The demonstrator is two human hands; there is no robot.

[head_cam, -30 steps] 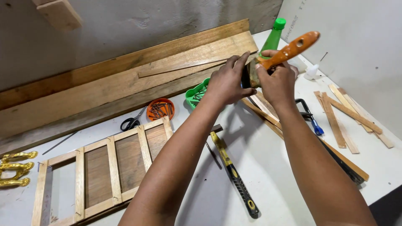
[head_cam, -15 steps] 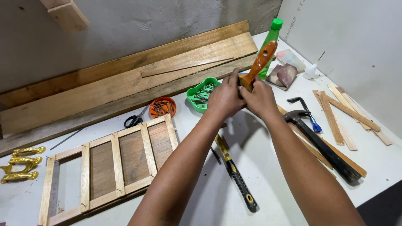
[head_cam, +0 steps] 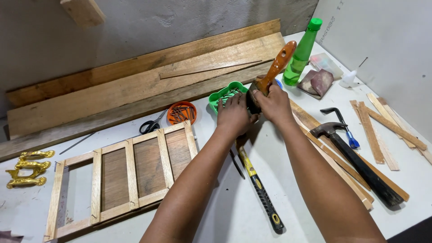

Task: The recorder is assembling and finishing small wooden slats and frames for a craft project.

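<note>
Brushwork looks unstarted, as far as I can judge: the wooden frame [head_cam: 121,175], my landmark here, lies flat with 4 panels, 3 backed with board and the leftmost open, and no wet coat shows on it. Up and to the right of the frame, both hands meet around a paintbrush [head_cam: 270,78] with an orange wooden handle tilted up toward a green bottle [head_cam: 303,47]. The right hand [head_cam: 272,105] is clenched around the ferrule; the left hand [head_cam: 234,117] curls against the bristle end, apparently working the bristles. A green tray [head_cam: 225,94] sits just beyond the hands, an orange dish of nails [head_cam: 181,112] above the frame's right corner. The bristles are hidden by fingers, so whether they carry anything cannot be told. A claw hammer [head_cam: 355,162] lies well right of the frame.
</note>
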